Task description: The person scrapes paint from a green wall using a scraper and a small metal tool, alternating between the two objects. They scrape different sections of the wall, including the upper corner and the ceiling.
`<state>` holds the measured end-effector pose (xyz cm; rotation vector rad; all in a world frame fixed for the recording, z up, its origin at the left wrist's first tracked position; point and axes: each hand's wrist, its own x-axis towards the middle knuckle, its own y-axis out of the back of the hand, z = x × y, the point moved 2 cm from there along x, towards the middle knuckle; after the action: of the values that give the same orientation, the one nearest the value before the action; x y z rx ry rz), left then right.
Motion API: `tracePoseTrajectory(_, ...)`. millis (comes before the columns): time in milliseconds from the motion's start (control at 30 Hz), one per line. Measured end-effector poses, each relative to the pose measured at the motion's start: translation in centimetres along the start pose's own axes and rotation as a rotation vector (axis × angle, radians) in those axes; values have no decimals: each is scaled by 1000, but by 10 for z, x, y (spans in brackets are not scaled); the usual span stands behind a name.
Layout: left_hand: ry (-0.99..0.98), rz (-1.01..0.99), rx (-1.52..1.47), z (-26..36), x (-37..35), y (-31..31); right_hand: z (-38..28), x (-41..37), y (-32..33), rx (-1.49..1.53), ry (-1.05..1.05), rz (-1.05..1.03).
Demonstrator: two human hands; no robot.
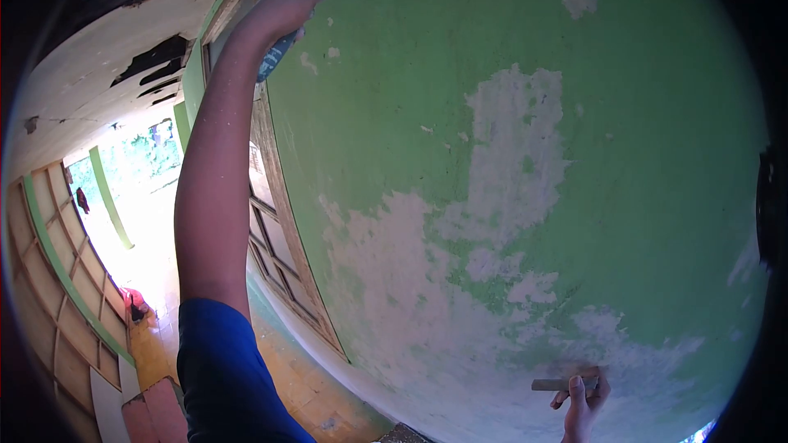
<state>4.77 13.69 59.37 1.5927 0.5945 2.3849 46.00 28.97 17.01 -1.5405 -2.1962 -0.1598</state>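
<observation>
My left hand (291,8) is raised high against the upper left of the green wall (394,98), closed around a tool with a worn blue handle (276,57). The tool's thin end points up and right at the wall and is partly hidden by the fingers. Low on the right, my right hand (581,402) pinches a flat, grey-brown strip (550,385) between thumb and fingers, close to the wall. Around it the paint is gone in large pale patches (394,279).
A wooden-framed window (287,238) borders the wall on the left. Further left are a tiled floor (271,361), a reddish board (156,413), a panelled partition (57,279) and a ceiling with dark holes (156,61). A dark object (767,209) sits at the right edge.
</observation>
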Motion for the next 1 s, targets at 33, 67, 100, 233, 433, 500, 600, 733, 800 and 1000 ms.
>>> tracePoseTrajectory(33, 2, 1, -5, -5, 6, -2, 2, 1, 2, -23, 77, -26)
tracePoseTrajectory(67, -14, 27, 33, -10, 18, -2, 5, 1, 3, -44, 155, -51)
tracePoseTrajectory(100, -33, 54, 71, -14, 29, 0, 12, 0, 5, -46, 159, -50)
tracePoseTrajectory(233, -1, 50, 51, -7, 35, 4, 29, -2, 11, 86, 43, -19)
tracePoseTrajectory(433, 123, 23, 57, 6, 10, 9, 23, -3, 10, 92, 44, -72)
tracePoseTrajectory(500, 86, 36, 91, -1, 12, 4, 20, -3, 9, 106, 40, -43)
tracePoseTrajectory(600, 29, 79, 101, -8, 32, -1, 11, -3, 6, 108, 29, -53)
tracePoseTrajectory(733, -35, 99, 321, 3, 35, -5, -1, 0, 6, 3, 86, -108)
tracePoseTrajectory(800, 0, 109, 312, 5, 29, -3, 7, -1, 8, -16, 61, -139)
tracePoseTrajectory(1000, -35, 152, 144, 3, 5, -12, 18, -3, 10, 45, 14, -109)
